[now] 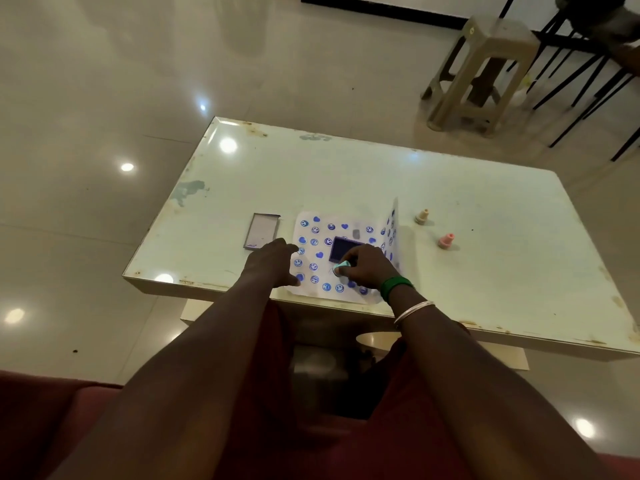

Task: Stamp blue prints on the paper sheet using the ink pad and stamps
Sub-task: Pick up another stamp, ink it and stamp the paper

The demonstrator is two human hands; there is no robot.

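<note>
R hand (369,268) pinches a pale stamp (343,268) on the paper sheet (346,296), ink pad (346,250) touching-close at its 12 o'clock, so R is nearer; L hand (273,261) flat, fingers spread, at 9 o'clock pinning the sheet.

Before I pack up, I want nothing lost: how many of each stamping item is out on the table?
Stamps: 3, peach, pink, teal in the right hand
Ink pad: 1
Lid: 1
Paper: 1
Total: 6
</note>
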